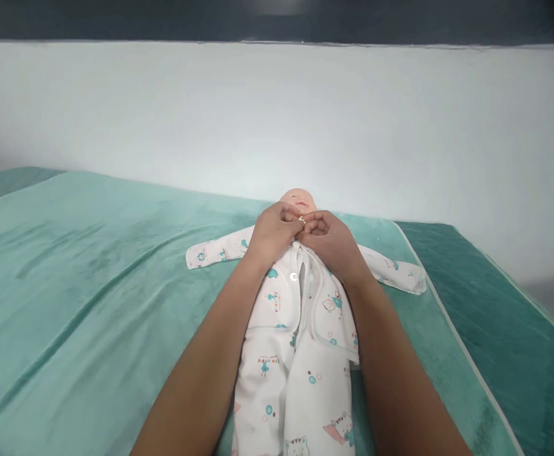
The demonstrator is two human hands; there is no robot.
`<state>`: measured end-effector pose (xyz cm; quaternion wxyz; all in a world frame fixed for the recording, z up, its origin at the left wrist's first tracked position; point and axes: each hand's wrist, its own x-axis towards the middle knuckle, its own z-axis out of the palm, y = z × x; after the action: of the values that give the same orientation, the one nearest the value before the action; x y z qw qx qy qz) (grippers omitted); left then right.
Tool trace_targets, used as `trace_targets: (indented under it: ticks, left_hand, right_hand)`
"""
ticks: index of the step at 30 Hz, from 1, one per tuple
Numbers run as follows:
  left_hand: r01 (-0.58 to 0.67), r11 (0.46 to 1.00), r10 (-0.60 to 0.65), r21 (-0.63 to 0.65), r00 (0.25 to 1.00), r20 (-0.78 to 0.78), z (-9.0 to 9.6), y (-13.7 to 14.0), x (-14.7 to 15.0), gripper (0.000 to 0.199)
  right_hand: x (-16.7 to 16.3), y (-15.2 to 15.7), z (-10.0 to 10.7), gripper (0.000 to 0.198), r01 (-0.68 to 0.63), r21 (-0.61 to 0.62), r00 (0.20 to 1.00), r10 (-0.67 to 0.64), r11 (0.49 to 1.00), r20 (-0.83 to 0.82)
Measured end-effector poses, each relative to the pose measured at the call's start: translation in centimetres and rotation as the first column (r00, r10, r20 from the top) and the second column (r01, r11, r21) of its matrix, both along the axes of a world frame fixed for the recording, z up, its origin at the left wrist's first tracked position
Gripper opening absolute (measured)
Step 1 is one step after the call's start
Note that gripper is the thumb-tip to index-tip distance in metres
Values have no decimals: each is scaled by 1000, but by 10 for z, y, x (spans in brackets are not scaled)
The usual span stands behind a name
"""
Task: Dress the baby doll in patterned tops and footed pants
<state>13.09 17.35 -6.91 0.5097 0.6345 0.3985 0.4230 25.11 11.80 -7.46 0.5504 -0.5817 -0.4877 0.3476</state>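
A baby doll (297, 195) lies on its back, dressed in a white printed jacket (277, 291) and matching trousers (264, 380). Both sleeves stretch out sideways. At the collar, just under the doll's chin, my left hand (274, 231) pinches the jacket's front edge near a small pale button or snap. My right hand (331, 237) meets it there, fingers closed on the other side of the collar. Below my hands a white button (294, 277) shows on the front edge, and the lower front panels hang apart. My fingers hide the exact grip.
A light green blanket (91, 285) with soft folds lies under the doll. Darker green cloth (490, 304) shows beyond its pale edge on the right. A white wall (277, 120) stands behind the doll's head.
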Motion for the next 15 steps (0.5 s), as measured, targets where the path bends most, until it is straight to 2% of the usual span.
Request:
trace_targets:
  ticks: [8,15]
  left_hand:
    - [22,997,-13,-78,993,114,3,-2,-4,31]
    - [48,986,-17,-159,981,193,5,-4,-6,31]
  right_hand:
    - [0,-1,0,31,6,-6,999,-6,1000,37]
    - [1,0,-3,33,-12,14,999,11,1000,47]
